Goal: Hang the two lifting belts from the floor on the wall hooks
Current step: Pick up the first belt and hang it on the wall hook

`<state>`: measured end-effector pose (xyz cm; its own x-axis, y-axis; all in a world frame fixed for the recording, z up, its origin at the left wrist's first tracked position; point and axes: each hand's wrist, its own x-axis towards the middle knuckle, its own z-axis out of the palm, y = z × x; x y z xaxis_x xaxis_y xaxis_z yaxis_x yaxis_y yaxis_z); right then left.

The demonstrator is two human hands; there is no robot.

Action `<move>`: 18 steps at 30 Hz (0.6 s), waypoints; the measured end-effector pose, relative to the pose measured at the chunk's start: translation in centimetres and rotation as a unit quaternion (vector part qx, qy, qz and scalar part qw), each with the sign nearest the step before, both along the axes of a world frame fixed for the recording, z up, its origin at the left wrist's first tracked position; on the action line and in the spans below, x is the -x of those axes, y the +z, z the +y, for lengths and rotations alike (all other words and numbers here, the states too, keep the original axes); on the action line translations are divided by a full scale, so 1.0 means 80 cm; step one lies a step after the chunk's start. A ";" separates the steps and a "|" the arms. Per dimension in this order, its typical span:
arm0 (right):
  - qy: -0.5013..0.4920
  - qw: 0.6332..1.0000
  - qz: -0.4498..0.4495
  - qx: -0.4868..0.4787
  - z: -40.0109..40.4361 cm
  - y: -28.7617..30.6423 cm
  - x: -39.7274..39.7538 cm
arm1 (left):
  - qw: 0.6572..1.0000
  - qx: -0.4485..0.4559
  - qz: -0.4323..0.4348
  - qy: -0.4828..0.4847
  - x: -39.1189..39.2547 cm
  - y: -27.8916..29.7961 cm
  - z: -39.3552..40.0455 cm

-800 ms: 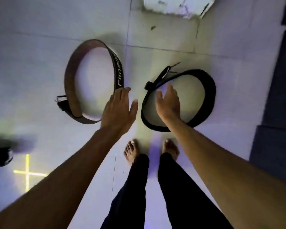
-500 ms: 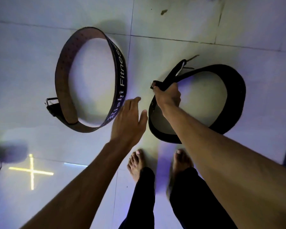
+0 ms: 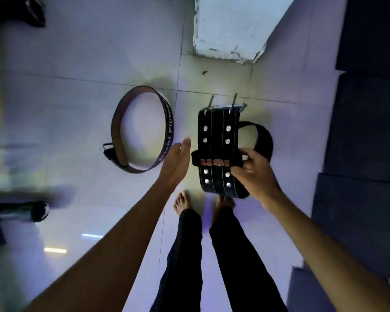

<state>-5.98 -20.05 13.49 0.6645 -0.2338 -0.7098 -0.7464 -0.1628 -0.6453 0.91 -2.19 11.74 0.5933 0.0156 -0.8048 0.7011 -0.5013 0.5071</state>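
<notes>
Right hand point(image 3: 256, 171) pinches the black USI belt point(image 3: 216, 149) at its keeper loop, lifted off the tiled floor point(image 3: 77, 86); left hand point(image 3: 176, 163) hangs spread and empty beside it. Thick stitched leather looks stiff and weighty, best gripped near the buckle point(image 3: 225, 105). Left of it, the brown "Fitness" belt point(image 3: 142, 131) lies coiled.

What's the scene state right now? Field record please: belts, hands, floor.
black belt: lifted off the floor, gripped near its red-lettered loop
brown belt: on the floor, standing on edge in a ring, untouched
right hand: closed on the black belt
left hand: open, empty, beside the brown belt's near rim
floor: pale tiles, dark mats at right
wall hooks: not in view
task progress: one belt picked up, none hung
</notes>
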 end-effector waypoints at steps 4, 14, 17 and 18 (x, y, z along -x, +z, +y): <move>0.062 0.997 -0.044 -0.017 -0.030 0.151 0.033 | 0.975 0.198 0.070 0.076 0.010 0.143 -0.030; 0.062 0.981 -0.183 -0.026 -0.068 0.446 0.088 | 0.940 0.297 -0.168 -0.012 -0.001 0.466 -0.065; 0.069 0.966 -0.248 -0.019 -0.072 0.519 0.097 | 0.918 0.304 -0.250 -0.051 0.011 0.559 -0.070; 0.076 0.960 -0.270 -0.015 -0.074 0.538 0.098 | 0.909 0.308 -0.272 -0.068 0.015 0.586 -0.071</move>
